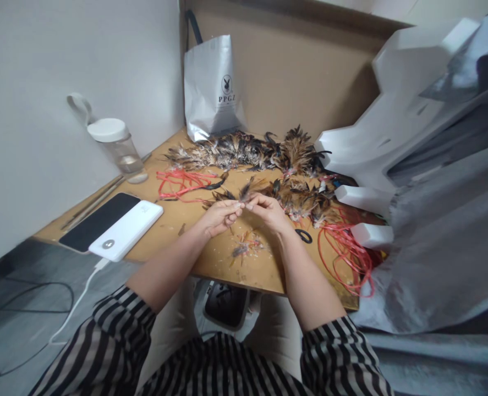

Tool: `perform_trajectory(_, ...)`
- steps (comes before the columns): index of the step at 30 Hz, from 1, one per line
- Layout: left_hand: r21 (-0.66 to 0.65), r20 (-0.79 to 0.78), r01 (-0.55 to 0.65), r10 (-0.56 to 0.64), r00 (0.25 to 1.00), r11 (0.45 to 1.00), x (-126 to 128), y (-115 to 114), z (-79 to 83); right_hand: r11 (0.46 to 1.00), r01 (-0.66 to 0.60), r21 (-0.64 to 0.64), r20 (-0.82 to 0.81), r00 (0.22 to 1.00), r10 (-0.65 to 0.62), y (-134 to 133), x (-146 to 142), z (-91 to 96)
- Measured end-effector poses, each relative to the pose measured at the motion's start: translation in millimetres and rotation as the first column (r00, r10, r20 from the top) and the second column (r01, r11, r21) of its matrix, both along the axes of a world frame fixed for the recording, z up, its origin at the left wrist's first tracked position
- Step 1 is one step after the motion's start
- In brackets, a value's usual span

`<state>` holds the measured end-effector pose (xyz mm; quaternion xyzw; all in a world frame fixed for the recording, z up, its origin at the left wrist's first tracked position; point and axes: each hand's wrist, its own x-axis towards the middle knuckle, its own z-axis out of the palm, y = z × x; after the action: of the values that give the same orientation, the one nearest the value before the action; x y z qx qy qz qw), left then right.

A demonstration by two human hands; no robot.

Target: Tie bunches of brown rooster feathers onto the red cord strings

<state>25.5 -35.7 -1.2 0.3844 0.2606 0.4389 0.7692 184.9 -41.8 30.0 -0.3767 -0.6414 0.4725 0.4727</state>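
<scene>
Hands meet above the middle of the wooden table (pixel 173 220). The left hand (pixel 221 215) and the right hand (pixel 268 212) are fingertip to fingertip, and both pinch the same little dark feather (pixel 246 193), which sticks up and away from them. The other fingers are curled in. On the near side of the hands, a small heap of fluffy scraps (pixel 244 246) lies on the table. A big pile of brown and black feathers (pixel 264 151) lies on the far side, and more of them sit just to the right of the right hand. Red cord (pixel 181 180) lies in a tangle to the far left of the hands, and another bunch of cord (pixel 345 253) is on the right near the table edge. A black ring (pixel 303 236) lies beside the right wrist. On the left are a white power bank (pixel 127 229) and a black phone (pixel 97 221), side by side. A clear bottle (pixel 118 147) stands by the wall, and a silver bag (pixel 212 88) stands far back
</scene>
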Motion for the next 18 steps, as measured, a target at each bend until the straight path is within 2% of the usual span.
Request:
perform_trajectory(4,-0.092,0.067,0.046,-0.04,0.997,0.995,-0.3,0.9,0.7,0.999,-0.024,-0.028,-0.04,0.999,0.023,-0.4,-2.5,-3.3)
perform_trajectory(10,-0.149,0.144,0.102,-0.081,0.986,0.984,-1.6,1.4,-0.3,0.993,-0.043,-0.106,-0.173,0.985,0.025,6.1,-5.4,-15.4)
perform_trajectory(18,-0.18,0.206,0.184,-0.146,0.968,0.966,-3.8,0.7,1.6,0.993,-0.007,-0.116,-0.176,0.984,-0.014,6.9,-5.9,-15.4)
